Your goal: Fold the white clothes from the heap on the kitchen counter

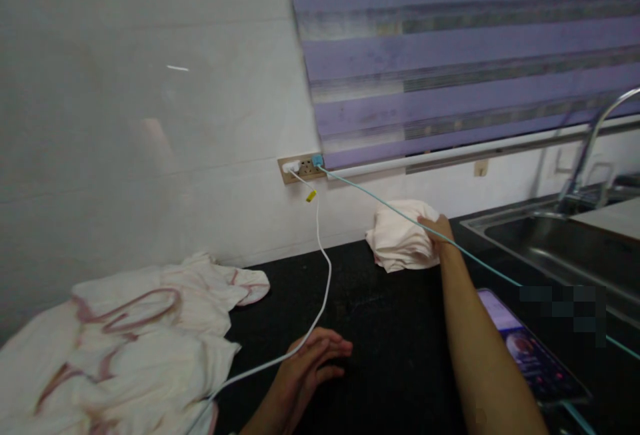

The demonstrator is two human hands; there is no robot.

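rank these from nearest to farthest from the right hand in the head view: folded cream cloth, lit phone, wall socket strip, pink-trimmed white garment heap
From the right hand:
1. Folded cream cloth, under the hand, touching.
2. Lit phone, lower right on the counter.
3. Wall socket strip, upper left on the wall.
4. Pink-trimmed white garment heap, far left.

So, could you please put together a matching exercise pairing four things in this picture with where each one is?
Things:
1. folded cloth
2. white cable
3. phone
4. sink

Places:
A. lit up on the counter beside the right forearm
B. at the far right, under the tap
C. under the right hand, by the wall
D. running from the wall socket down across the left hand

Pairs: 1-C, 2-D, 3-A, 4-B
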